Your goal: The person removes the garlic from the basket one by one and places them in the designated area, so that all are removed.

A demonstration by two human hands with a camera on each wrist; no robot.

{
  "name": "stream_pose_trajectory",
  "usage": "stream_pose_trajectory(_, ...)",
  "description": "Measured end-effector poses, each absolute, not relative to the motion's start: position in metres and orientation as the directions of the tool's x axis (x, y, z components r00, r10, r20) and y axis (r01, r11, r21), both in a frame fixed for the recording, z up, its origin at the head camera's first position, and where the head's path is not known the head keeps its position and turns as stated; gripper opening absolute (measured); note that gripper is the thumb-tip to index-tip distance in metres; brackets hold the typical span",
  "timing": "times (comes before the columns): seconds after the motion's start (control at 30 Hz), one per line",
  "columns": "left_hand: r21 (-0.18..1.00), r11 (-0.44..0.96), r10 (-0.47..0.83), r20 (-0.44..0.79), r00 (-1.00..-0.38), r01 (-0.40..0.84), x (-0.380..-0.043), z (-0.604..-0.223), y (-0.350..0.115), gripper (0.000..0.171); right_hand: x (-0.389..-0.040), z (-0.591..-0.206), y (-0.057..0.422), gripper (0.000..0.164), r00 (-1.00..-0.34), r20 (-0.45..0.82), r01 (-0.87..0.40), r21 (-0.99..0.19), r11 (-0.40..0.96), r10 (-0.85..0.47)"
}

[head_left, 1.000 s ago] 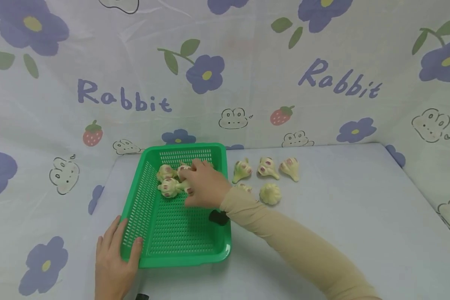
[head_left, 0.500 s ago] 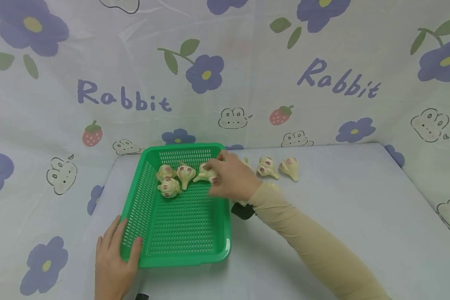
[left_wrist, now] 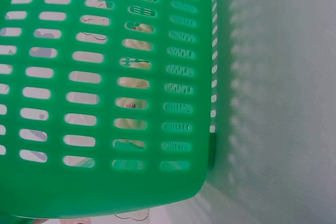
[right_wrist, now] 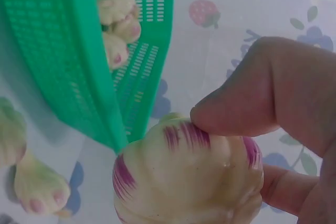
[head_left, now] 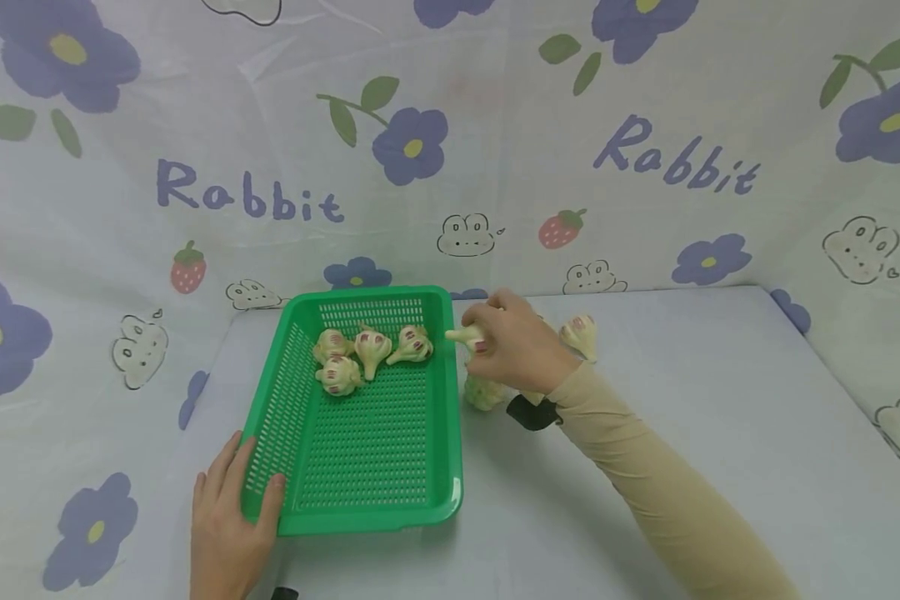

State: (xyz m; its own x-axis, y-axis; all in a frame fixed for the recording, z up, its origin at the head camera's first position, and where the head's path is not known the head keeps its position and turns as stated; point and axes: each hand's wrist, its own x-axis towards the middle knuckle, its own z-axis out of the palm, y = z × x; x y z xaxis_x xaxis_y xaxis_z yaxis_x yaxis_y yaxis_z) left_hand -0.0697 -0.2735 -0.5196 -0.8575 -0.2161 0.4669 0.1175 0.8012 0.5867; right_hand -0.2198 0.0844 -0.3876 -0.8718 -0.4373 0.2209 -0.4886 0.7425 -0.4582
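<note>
Resting between right fingers (right_wrist: 289,188): garlic bulb (right_wrist: 184,177)

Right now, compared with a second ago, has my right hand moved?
Yes: in the head view, the right hand has moved rightward, from over the green basket, which has stayed put, to beyond its right side.

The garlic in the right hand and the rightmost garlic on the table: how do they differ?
The held garlic is gripped by the right hand, while the rightmost garlic lies on the table. In the head view, the held garlic's stem points left, toward the basket; the rightmost garlic's stem points toward the table's near side. Both are pale, with purplish marks.
</note>
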Motion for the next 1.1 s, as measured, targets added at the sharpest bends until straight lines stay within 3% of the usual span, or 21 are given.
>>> stream_pose_trajectory(1.1, 0.598, 0.796, -0.233, 0.443, -0.865, 0.092, -0.067, -0.507, -0.268, 0.057, -0.228, -0.400, 0.209, 0.047, -0.961, 0.125, -0.278, -0.452, 0.847, -0.249)
